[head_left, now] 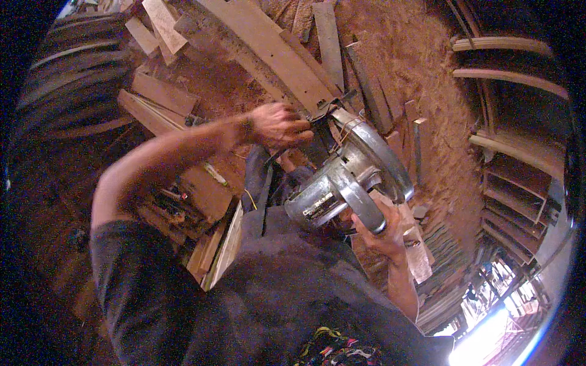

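Observation:
My right hand (pixel 383 233) is wrapped around the rear handle of a silver circular saw (pixel 320 198), which I hold in front of my body. The saw's rounded blade guard (pixel 386 160) faces away to the right, and its front end is by the near end of a long wooden board (pixel 271 52). My left hand (pixel 279 126) is closed, its fingers curled in just left of the saw's front. A thin dark piece shows by those fingertips, but what they grip is unclear. Below this hand, a dark narrow strip (pixel 267 189) hangs beside my shirt.
Sawdust (pixel 421 61) covers the ground. Short wood offcuts (pixel 163 30) lie at the far left, and more planks (pixel 155 110) lie beside my left forearm. Cut boards (pixel 221 247) stand near my left side. Stacked timber (pixel 506 146) lines the right edge.

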Motion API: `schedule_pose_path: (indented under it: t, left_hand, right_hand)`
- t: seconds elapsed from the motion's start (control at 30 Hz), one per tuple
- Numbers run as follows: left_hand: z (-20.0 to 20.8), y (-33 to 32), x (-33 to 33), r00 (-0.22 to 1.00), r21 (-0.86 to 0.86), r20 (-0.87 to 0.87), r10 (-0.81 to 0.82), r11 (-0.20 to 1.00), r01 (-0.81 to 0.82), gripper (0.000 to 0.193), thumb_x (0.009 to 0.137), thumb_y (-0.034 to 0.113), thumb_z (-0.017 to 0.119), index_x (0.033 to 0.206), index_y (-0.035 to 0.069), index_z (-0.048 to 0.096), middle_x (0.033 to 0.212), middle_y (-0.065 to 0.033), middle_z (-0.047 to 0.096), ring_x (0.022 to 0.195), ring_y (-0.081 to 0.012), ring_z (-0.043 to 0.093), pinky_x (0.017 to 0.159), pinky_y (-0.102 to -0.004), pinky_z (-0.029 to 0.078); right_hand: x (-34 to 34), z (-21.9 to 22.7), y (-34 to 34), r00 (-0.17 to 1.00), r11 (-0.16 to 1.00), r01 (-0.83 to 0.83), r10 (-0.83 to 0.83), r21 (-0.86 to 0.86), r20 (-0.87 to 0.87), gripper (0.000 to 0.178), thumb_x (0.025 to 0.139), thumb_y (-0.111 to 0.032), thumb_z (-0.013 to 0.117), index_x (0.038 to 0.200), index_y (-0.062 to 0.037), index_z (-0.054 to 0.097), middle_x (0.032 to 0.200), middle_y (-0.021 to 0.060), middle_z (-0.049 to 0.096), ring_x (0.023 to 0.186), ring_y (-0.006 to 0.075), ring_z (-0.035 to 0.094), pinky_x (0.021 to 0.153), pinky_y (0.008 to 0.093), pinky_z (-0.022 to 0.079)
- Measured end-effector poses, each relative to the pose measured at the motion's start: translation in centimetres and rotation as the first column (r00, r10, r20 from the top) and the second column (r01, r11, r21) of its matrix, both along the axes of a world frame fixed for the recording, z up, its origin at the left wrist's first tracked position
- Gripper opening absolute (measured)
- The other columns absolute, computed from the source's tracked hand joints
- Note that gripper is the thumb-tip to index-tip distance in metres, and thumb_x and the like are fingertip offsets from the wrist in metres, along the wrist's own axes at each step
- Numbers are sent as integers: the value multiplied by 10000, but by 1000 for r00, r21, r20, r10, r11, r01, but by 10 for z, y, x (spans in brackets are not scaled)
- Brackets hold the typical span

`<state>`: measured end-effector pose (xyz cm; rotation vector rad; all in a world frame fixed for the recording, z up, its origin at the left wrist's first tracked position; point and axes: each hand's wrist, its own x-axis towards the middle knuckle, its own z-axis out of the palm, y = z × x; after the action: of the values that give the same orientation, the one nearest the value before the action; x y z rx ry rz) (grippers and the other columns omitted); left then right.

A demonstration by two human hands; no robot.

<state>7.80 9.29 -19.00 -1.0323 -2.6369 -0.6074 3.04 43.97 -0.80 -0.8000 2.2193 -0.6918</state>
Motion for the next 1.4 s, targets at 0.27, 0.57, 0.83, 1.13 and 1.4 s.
schedule_pose_path:
  t: [0.27,0.57,0.83,1.13,1.4]
  left_hand:
    - [29,70,65,126,107,991,50,286,-952,529,1109,458,399,1054,-38,576,1018,-228,687,917,-394,675,838,-475,519]
    - [35,66,75,180,193,981,-78,217,-957,311,1093,245,499,1045,-41,612,932,-142,700,882,-226,672,789,-400,528]
    - [21,88,75,177,172,982,65,77,-982,300,1076,236,521,1003,-39,616,893,-158,730,720,-240,673,692,-405,522]
    - [-7,98,80,191,191,980,63,6,-982,285,1063,226,537,990,-32,631,875,-166,729,705,-267,673,679,-418,512]
    - [12,94,73,181,181,983,-6,-25,-983,231,1049,136,498,919,-5,627,782,-63,657,714,-172,615,640,-355,501]
  right_hand:
    - [8,-12,22,940,981,-153,106,-123,-325,471,782,-210,903,1130,-1,665,1024,143,671,833,285,667,783,400,531]
    - [10,-6,18,983,996,-58,46,-62,-179,512,785,-217,903,1155,25,644,1028,161,671,897,293,684,770,401,544]
    - [13,-16,26,877,970,-199,112,-142,-468,612,801,-202,903,1252,38,567,1094,170,651,936,287,682,766,393,548]
    - [11,-27,32,916,958,-155,47,-243,-399,712,797,-164,907,1327,37,477,1145,184,641,958,303,675,829,410,539]
    - [9,-12,21,932,990,-120,85,-78,-353,525,797,-191,898,1193,32,638,1024,147,690,922,273,669,803,384,525]
